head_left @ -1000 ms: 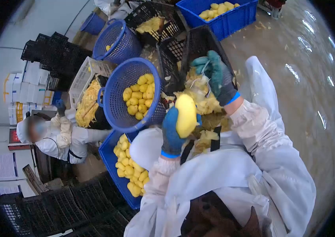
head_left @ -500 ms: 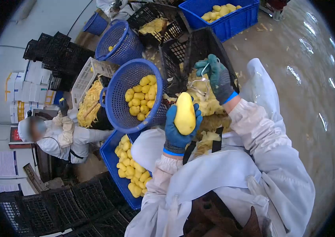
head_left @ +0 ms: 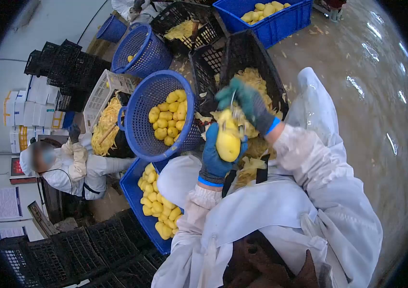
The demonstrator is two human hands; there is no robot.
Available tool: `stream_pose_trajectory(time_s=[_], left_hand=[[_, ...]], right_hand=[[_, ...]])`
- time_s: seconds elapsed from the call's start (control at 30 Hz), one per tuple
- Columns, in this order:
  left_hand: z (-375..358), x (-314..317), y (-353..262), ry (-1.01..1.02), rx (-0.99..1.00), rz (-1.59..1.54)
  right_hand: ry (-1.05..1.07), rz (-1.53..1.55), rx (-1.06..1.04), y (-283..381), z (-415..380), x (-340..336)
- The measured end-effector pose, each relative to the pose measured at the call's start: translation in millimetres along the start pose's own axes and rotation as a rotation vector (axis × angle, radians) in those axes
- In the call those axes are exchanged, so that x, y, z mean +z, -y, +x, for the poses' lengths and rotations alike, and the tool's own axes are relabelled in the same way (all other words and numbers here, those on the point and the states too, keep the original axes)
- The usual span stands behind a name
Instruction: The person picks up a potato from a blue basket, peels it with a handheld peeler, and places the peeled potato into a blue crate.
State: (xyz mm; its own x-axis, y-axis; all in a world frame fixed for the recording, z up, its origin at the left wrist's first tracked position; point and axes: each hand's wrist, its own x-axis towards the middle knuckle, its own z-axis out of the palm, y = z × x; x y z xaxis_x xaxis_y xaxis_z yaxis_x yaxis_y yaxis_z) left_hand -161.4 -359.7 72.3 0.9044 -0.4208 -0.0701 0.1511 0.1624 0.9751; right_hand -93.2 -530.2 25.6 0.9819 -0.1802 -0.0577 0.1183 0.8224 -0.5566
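Note:
A yellow peeled potato (head_left: 228, 145) lies in my left hand (head_left: 212, 156), its blue-gloved fingers wrapped round the sides. My right hand (head_left: 251, 105), in a green and grey glove, is closed on a peeler (head_left: 233, 100) with a thin metal frame. The peeler is at the potato's far end; motion blurs the blade there. Below and beyond both hands, pale peelings (head_left: 254, 79) fill part of a black crate (head_left: 240, 48). To the left of my hands stands a round blue basket (head_left: 136, 108) with several peeled potatoes (head_left: 168, 117) in it.
A blue crate (head_left: 129, 188) of potatoes stands by my left leg. Another blue crate (head_left: 281, 30) and a second blue basket (head_left: 152, 55) are farther off. At left sits a person (head_left: 69, 165) in white beside a white crate (head_left: 99, 93) of peelings. Wet floor (head_left: 358, 120) extends right.
My right hand has moved left and down with the peeler, onto the far end of the potato. The potato has tilted and sits slightly nearer the left hand's palm.

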Motion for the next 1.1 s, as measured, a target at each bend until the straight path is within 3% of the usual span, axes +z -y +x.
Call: stream_pose_trajectory(time_s=[0.03,0.07,0.17,0.2,0.23,0.3,0.33,0.47,0.5,0.57,0.6,0.67,0.7,0.77,0.8,0.87,0.97,1.0,1.03,1.1], left_hand=[[2.7,-6.0,-2.1,0.080,-0.246,-0.412],[5.3,-11.9,-4.4,0.059,-0.525,-0.804],[4.2,-1.6,-8.8,-0.096,-0.424,-0.765],[7.6,-3.9,-0.7,-0.081,-0.397,-0.710],[11.2,-4.4,4.7,-0.067,-0.370,-0.655],[7.6,-7.8,-1.1,0.009,-0.525,-0.801],[7.3,-7.0,-6.6,-0.003,-0.490,-0.782],[13.6,-10.6,6.3,-0.102,-0.410,-0.695],[14.6,-7.7,4.8,-0.075,-0.430,-0.673],[9.6,-6.1,-3.0,-0.034,-0.474,-0.618],[9.6,-7.8,-4.6,0.058,-0.438,-0.612],[10.9,-1.0,-8.2,-0.012,-0.313,-0.552],[7.1,3.6,-8.4,-0.052,-0.260,-0.529],[7.2,0.2,-1.0,0.030,-0.116,-0.195],[8.1,-4.5,1.4,0.073,-0.041,-0.024],[10.5,-1.5,-21.3,-0.029,-0.462,-0.774],[12.3,-13.5,8.2,0.061,-0.159,-0.339],[12.8,-17.0,22.0,0.057,-0.077,-0.184],[17.1,-17.8,29.2,0.028,-0.012,-0.005],[15.1,-21.2,28.9,0.014,-0.107,-0.110]], right_hand=[[-0.025,0.008,0.002,-0.1,5.3,-1.5],[-0.119,-0.176,-0.189,12.4,9.9,-8.3],[0.086,-0.109,-0.064,-4.4,-7.7,3.3],[0.165,-0.326,-0.002,-1.6,-29.0,30.3],[0.114,-0.233,-0.048,-3.2,-22.0,24.1],[0.008,-0.032,-0.134,-9.7,2.0,5.0],[-0.165,-0.228,-0.099,22.4,4.1,9.1],[0.127,-0.227,-0.090,-1.9,-30.2,34.5],[0.070,-0.337,0.021,-2.0,-32.6,40.4],[-0.089,-0.042,-0.096,8.9,1.4,18.5],[-0.060,-0.043,-0.089,12.3,-0.2,16.3],[-0.001,-0.056,-0.076,21.2,-3.7,14.1],[0.085,-0.202,-0.067,11.4,-15.6,28.1],[0.084,-0.367,0.082,1.4,-31.8,41.2],[0.030,-0.321,-0.023,6.5,-22.7,29.9],[-0.065,-0.218,-0.227,15.8,8.0,2.0],[0.075,-0.002,0.055,6.9,-17.2,30.7],[0.076,-0.345,0.032,0.4,-27.5,41.7],[0.055,-0.292,-0.034,4.1,-19.0,33.0],[0.024,-0.177,-0.150,12.7,7.0,5.3]])
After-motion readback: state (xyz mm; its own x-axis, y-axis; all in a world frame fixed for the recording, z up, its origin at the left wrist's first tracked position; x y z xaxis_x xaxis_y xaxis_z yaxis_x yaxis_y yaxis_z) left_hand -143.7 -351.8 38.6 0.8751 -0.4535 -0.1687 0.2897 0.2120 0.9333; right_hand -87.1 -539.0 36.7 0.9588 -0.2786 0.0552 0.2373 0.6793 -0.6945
